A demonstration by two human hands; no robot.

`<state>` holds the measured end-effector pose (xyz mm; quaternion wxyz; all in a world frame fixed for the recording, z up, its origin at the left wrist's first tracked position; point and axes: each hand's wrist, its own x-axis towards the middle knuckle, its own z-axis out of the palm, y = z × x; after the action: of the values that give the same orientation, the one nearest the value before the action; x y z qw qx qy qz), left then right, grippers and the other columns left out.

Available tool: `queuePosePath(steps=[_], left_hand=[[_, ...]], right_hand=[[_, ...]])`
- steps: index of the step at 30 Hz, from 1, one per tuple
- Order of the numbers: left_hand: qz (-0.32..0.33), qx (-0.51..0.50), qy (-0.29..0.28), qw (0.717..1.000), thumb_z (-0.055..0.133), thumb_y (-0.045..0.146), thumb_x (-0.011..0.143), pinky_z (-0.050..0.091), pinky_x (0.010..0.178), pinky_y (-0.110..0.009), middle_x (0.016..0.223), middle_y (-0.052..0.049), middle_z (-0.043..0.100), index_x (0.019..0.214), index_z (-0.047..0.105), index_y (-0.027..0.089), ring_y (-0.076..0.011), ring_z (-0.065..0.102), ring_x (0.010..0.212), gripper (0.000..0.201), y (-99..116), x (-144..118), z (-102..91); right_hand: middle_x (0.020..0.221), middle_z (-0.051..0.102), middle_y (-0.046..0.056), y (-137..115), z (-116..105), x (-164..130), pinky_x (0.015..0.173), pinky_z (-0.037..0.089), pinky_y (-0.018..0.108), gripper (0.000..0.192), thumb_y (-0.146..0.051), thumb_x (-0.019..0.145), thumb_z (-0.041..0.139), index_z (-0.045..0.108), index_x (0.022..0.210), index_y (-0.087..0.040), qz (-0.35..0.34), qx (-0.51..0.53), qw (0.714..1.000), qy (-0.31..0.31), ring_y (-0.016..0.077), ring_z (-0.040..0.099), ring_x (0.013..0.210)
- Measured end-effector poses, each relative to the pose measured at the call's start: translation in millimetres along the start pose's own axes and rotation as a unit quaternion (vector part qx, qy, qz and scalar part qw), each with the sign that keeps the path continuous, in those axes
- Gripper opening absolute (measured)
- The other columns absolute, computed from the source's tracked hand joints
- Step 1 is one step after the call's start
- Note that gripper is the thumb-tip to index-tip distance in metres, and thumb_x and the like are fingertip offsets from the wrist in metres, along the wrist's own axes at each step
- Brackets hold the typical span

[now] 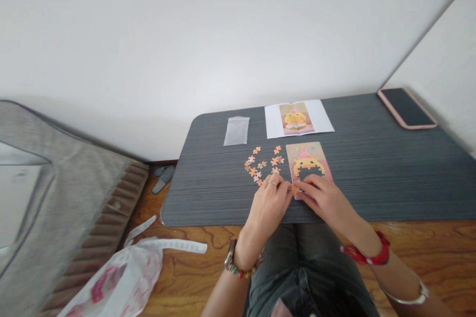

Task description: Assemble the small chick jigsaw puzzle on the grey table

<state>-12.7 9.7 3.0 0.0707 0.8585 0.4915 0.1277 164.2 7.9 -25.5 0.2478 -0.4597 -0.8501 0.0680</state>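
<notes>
I see both hands meet at near edge of puzzle [308, 164] on counter [390, 178]. Left hand [268, 203] fingers curled, pinching small orange piece [294, 189]; right hand [323, 199] lies flat over puzzle's lower part, holding nothing I can make out. Loose pieces [262, 162] lie just left. Risk, my judgement: sideways push could shift assembled part; sleeve could scatter loose pieces.

Soft, even daylight is filling the scene, brightening the wall toward twelve o'clock. The worktop [372, 168] is showing barely any shadows or glare. Motion blur is smearing the grey cushion [55, 198] at nine o'clock, and edges are bending outward.
</notes>
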Motion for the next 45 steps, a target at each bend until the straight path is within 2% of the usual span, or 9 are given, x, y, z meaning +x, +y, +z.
queuePosePath(steps=[3, 8, 15, 19, 26, 37, 45], left_hand=[[0.006, 0.004, 0.002, 1.000, 0.045, 0.023, 0.089, 0.048, 0.083, -0.030, 0.092, -0.005, 0.051, 0.094, 0.057, 0.017, -0.0180, 0.051, 0.093, 0.014, 2.2, 8.6, 4.2], [-0.021, 0.013, -0.004, 1.000, 0.043, 0.023, 0.090, 0.048, 0.081, -0.029, 0.094, -0.006, 0.052, 0.098, 0.056, 0.016, -0.0175, 0.053, 0.091, 0.017, 4.5, 32.1, 17.2], [-0.067, 0.023, -0.056, 0.996, 0.044, 0.020, 0.089, 0.049, 0.074, -0.027, 0.100, -0.006, 0.051, 0.100, 0.056, 0.017, -0.0172, 0.054, 0.088, 0.017, 5.1, 54.9, 21.6], [-0.080, 0.017, -0.057, 0.995, 0.046, 0.020, 0.088, 0.048, 0.074, -0.026, 0.100, -0.007, 0.050, 0.096, 0.057, 0.016, -0.0171, 0.053, 0.089, 0.014, 5.5, 54.9, 22.0], [-0.063, 0.013, -0.044, 0.997, 0.046, 0.021, 0.088, 0.048, 0.072, -0.025, 0.096, -0.006, 0.050, 0.094, 0.057, 0.018, -0.0166, 0.051, 0.086, 0.013, 5.5, 50.8, 24.5], [-0.053, 0.048, -0.045, 0.996, 0.042, 0.020, 0.089, 0.048, 0.072, -0.028, 0.088, -0.006, 0.050, 0.093, 0.060, 0.020, -0.0191, 0.051, 0.087, 0.018, 11.3, 46.5, 23.8], [-0.029, 0.068, -0.038, 0.997, 0.040, 0.018, 0.090, 0.048, 0.073, -0.029, 0.090, -0.007, 0.053, 0.101, 0.058, 0.020, -0.0199, 0.052, 0.091, 0.021, 12.7, 40.5, 26.3]], right_hand=[[0.082, 0.059, 0.007, 5.9, -2.5, 0.5, 0.072, 0.045, 0.031, 0.025, -0.026, 0.090, 0.044, 0.064, 0.103, -0.019, 0.010, -0.009, 1.000, 0.008, 0.0179, 0.056, 0.076], [0.085, 0.061, 0.008, 22.9, -0.9, 7.3, 0.069, 0.043, 0.031, 0.024, -0.028, 0.090, 0.045, 0.067, 0.097, -0.019, 0.046, -0.053, 0.997, 0.015, 0.0180, 0.057, 0.075], [0.086, 0.062, 0.007, 34.6, 0.7, 21.4, 0.068, 0.041, 0.030, 0.021, -0.027, 0.088, 0.049, 0.068, 0.093, -0.020, 0.105, -0.096, 0.989, -0.032, 0.0181, 0.058, 0.076], [0.088, 0.063, 0.006, 34.1, 0.7, 24.3, 0.067, 0.039, 0.029, 0.021, -0.026, 0.088, 0.049, 0.068, 0.095, -0.021, 0.118, -0.105, 0.986, -0.055, 0.0172, 0.057, 0.076], [0.088, 0.062, 0.006, 35.5, 1.4, 25.3, 0.067, 0.038, 0.029, 0.021, -0.027, 0.087, 0.048, 0.066, 0.097, -0.020, 0.119, -0.110, 0.983, -0.081, 0.0179, 0.057, 0.077], [0.087, 0.063, 0.005, 27.6, 1.1, 22.0, 0.072, 0.038, 0.029, 0.022, -0.024, 0.089, 0.046, 0.068, 0.094, -0.020, 0.107, -0.104, 0.987, -0.064, 0.0190, 0.056, 0.080], [0.087, 0.063, 0.007, 20.4, 0.1, 19.6, 0.073, 0.038, 0.030, 0.021, -0.017, 0.088, 0.047, 0.066, 0.095, -0.017, 0.062, -0.172, 0.981, -0.072, 0.0206, 0.056, 0.082]])
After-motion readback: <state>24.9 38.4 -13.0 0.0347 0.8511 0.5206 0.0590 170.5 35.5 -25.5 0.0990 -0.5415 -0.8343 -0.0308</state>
